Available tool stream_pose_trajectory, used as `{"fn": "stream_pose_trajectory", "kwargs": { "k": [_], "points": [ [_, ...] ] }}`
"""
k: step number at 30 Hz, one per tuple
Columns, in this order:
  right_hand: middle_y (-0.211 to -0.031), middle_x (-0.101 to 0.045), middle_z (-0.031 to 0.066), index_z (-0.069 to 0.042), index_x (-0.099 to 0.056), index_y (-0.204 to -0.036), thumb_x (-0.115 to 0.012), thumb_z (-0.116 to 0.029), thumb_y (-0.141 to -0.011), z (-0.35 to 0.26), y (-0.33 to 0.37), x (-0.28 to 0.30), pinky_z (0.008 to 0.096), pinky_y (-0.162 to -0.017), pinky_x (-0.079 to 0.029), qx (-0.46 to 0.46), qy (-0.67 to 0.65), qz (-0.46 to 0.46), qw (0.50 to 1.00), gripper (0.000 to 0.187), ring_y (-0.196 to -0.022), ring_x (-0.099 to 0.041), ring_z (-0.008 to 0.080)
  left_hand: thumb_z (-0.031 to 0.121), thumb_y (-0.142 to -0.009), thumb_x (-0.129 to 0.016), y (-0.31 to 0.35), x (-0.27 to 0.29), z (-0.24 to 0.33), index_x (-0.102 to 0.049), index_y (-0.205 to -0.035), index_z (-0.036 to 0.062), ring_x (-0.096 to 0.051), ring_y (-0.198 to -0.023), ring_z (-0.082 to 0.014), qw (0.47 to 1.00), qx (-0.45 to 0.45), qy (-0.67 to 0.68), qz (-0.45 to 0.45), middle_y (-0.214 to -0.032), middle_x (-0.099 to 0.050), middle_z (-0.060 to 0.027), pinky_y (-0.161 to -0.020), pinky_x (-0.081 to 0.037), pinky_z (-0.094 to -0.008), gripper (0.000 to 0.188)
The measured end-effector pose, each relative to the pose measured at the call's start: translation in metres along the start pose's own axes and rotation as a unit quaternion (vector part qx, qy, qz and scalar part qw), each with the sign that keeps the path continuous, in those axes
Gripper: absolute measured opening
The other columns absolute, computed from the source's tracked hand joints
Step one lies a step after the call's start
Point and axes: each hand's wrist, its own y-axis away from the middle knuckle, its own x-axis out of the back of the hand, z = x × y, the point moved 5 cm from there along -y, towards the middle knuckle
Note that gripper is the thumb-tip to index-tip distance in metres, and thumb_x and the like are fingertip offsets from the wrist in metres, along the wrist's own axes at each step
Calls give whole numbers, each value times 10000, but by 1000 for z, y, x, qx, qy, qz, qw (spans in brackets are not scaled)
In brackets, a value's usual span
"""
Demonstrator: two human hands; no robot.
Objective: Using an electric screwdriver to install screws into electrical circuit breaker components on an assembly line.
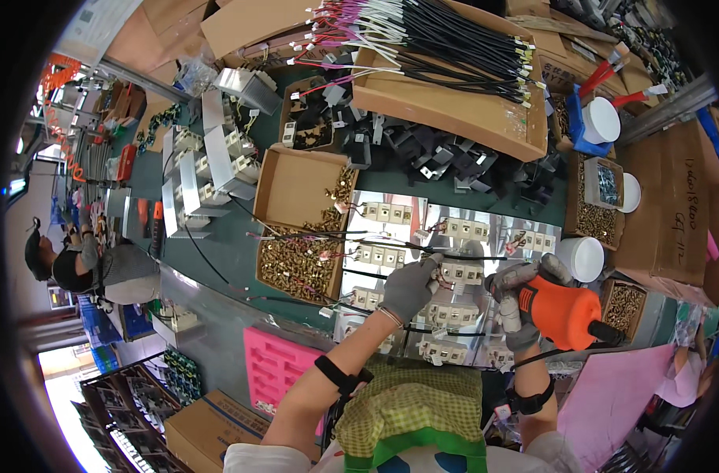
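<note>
The right hand (525, 299) grips an orange power tool (564, 313). At the tool's 10 o'clock, the left hand's (409, 290) fingertips meet a pale terminal block (462, 273); whether they pinch anything, I cannot tell. At the left hand's 10 o'clock, a cardboard tray (296, 185) holds brass fittings (296, 272); at 12, a carton (438, 109) holds black cables (462, 51).

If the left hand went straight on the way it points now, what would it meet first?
Most likely the black cable running crosswise just ahead of the left hand. Depth is unclear from this one view, so the hand might pass over it toward the white terminal block beyond.
</note>
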Motion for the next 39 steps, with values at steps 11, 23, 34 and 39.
{"fn": "stream_pose_trajectory", "kwargs": {
  "k": [11, 23, 34, 39],
  "points": [
    [-726, -459, 49, -49, -436, -872, -630, -323, -754, -71, -11, -16, 240, -525, -360, 77, -58, -27, 995, 355, -557, -414, 122, 220, -790, -552, -4, 27, -10, -583, -910, 95, -598, -679, -257, 991, 33, -85, 101, -769, -602, -73, -568, -475, -356, 176],
    [-675, -411, 33, -80, -391, -821, -595, -356, -741, -90, 1, -4, 246, -553, -333, 86, -14, 50, 995, 353, -609, -395, 134, 208, -813, -545, -2, 26, -6, -550, -930, 76, -580, -728, -176, 994, 55, -95, 7, -796, -579, -46, -555, -459, -300, 176],
    [-672, -431, 31, -13, -421, -958, -593, -336, -756, -118, 12, -39, 215, -453, -374, 157, -152, -74, 973, 418, -514, -417, 111, 202, -844, -561, 68, 43, 34, -494, -1080, 100, -412, -648, -76, 616, 145, 761, -144, -961, -542, -20, -545, -316, -197, 265],
    [-646, -442, 35, -36, -432, -898, -603, -341, -743, -131, 12, -63, 220, -453, -394, 135, -133, -53, 980, 382, -515, -436, 119, 201, -859, -537, 78, 50, 44, -488, -1107, 70, -401, -592, -81, 628, 118, 753, -156, -950, -559, -47, -522, -306, -198, 285]
  ]
}}
